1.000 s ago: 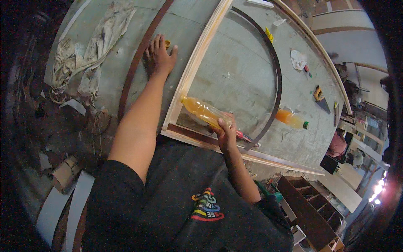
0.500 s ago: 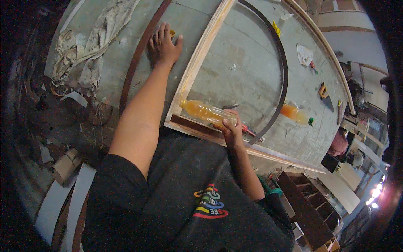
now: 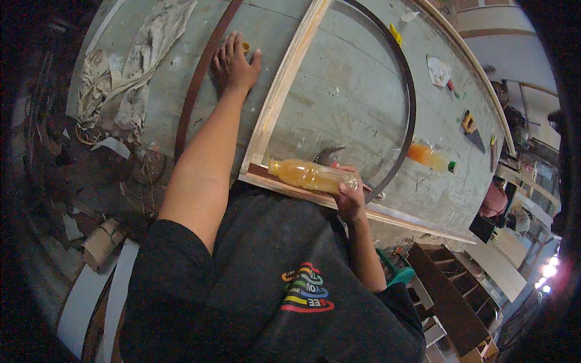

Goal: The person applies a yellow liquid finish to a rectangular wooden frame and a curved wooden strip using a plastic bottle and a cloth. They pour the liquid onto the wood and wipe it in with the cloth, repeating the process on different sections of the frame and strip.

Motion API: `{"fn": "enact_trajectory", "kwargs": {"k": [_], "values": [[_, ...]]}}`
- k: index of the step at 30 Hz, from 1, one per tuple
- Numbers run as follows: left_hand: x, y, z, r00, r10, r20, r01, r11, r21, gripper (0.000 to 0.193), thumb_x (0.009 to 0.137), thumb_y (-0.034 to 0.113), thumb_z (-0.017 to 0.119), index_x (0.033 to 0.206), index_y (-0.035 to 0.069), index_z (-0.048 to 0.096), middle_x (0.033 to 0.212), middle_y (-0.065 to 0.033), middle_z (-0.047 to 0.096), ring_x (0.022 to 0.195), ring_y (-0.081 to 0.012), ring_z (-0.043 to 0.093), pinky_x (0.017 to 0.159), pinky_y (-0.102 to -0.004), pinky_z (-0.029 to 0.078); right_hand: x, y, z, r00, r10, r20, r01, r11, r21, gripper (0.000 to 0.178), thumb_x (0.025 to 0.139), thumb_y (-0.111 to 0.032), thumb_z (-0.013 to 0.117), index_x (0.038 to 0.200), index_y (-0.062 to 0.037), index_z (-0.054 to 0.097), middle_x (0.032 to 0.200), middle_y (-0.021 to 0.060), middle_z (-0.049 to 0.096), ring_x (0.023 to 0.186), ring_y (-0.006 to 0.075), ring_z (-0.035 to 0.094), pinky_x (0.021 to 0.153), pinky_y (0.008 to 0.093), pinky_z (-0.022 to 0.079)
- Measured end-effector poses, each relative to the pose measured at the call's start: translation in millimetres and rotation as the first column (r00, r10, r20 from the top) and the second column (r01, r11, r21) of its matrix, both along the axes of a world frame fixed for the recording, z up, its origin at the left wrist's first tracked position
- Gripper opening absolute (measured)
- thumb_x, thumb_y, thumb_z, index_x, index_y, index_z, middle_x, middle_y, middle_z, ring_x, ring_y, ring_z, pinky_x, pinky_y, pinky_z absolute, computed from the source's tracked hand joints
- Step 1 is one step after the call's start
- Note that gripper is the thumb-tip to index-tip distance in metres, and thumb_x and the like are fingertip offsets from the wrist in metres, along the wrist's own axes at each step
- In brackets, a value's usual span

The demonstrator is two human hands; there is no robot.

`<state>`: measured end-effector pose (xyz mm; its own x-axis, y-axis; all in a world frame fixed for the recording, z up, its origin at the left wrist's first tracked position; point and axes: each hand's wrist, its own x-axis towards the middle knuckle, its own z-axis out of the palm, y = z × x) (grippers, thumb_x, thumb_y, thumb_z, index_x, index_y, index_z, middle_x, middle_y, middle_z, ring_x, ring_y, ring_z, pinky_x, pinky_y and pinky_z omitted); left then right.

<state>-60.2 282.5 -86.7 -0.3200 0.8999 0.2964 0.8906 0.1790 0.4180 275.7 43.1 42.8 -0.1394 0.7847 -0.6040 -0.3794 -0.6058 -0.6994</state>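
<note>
My right hand [image 3: 351, 198] is closed around the base end of a clear plastic bottle [image 3: 305, 174] with yellowish liquid in it. The bottle lies nearly level, its mouth end pointing left over the near corner of a wooden frame [image 3: 283, 91]. Farther left, my left hand [image 3: 237, 69] rests flat on the grey-green table [image 3: 339, 66], fingers stretched out. A small yellow cap [image 3: 245, 46] sits between its thumb and index finger, apparently not gripped. Just behind the bottle, partly hidden by it and my right hand, is a tool with a dark, claw-like head [image 3: 328, 156].
A dark curved strip [image 3: 411, 91] arches inside the frame; a brown strip [image 3: 196, 85] runs by my left hand. A green-capped orange bottle [image 3: 431, 158], handsaw [image 3: 472, 130] and white scrap [image 3: 438, 71] lie right. Crumpled cloth [image 3: 130, 91] lies left, brown shelving [image 3: 448, 296] stands lower right.
My right hand has drawn the bottle slightly right and nearer to me, uncovering more of the dark tool head. My left hand stays flat by the cap.
</note>
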Motion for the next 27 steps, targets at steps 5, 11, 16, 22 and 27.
{"fn": "enact_trajectory", "kwargs": {"k": [5,11,16,22,27], "values": [[-0.8,-1.4,4.7,0.999,0.002,-0.034,-0.004,0.999,-0.045,0.069,0.093,0.048,0.057,0.149,0.010,0.044,0.159,-0.0084,0.039,0.148,-0.0289,0.033,0.121,-0.0530,0.019,-3.2,0.0,0.0,0.998,-0.023,0.065,0.023,1.000,-0.006,0.058,0.077,-0.023,0.076,0.126,-0.0075,0.050,0.118,0.0109,0.058,0.115,0.0279,0.061,0.098,0.0427,0.054],[-1.9,-1.4,3.7,1.000,-0.001,0.003,0.001,1.000,-0.030,0.070,0.092,0.049,0.058,0.147,0.009,0.046,0.158,-0.0091,0.041,0.147,-0.0296,0.034,0.120,-0.0538,0.020,-22.5,15.0,-2.1,0.974,0.113,0.197,-0.095,0.991,-0.099,0.054,0.080,-0.022,0.077,0.126,-0.0082,0.053,0.117,0.0095,0.059,0.112,0.0237,0.060,0.096,0.0384,0.053],[0.1,-1.1,-1.5,1.000,0.007,0.024,-0.007,1.000,-0.014,0.070,0.091,0.048,0.059,0.148,0.009,0.045,0.158,-0.0089,0.040,0.147,-0.0298,0.033,0.119,-0.0578,0.019,-28.4,22.5,-13.3,0.955,0.159,0.249,-0.161,0.987,-0.014,0.050,0.081,-0.018,0.078,0.124,-0.0083,0.054,0.116,0.0075,0.059,0.110,0.0210,0.060,0.094,0.0351,0.053],[-0.3,-1.4,-0.1,1.000,0.003,0.027,-0.003,1.000,-0.022,0.071,0.091,0.048,0.059,0.148,0.009,0.044,0.159,-0.0085,0.039,0.148,-0.0293,0.032,0.119,-0.0579,0.019,-25.9,29.3,-26.6,0.958,0.160,0.240,-0.161,0.987,-0.017,0.051,0.081,-0.023,0.082,0.123,-0.0106,0.055,0.112,0.0067,0.061,0.106,0.0210,0.061,0.089,0.0382,0.054],[0.7,-1.7,3.9,1.000,0.012,0.017,-0.011,0.997,-0.076,0.071,0.092,0.049,0.058,0.149,0.008,0.043,0.160,-0.0079,0.038,0.150,-0.0284,0.029,0.120,-0.0569,0.019,-23.1,36.2,-12.5,0.991,0.111,-0.072,-0.114,0.993,-0.035,0.056,0.078,-0.024,0.073,0.126,-0.0068,0.050,0.115,0.0102,0.058,0.110,0.0279,0.062,0.094,0.0462,0.055]]}}
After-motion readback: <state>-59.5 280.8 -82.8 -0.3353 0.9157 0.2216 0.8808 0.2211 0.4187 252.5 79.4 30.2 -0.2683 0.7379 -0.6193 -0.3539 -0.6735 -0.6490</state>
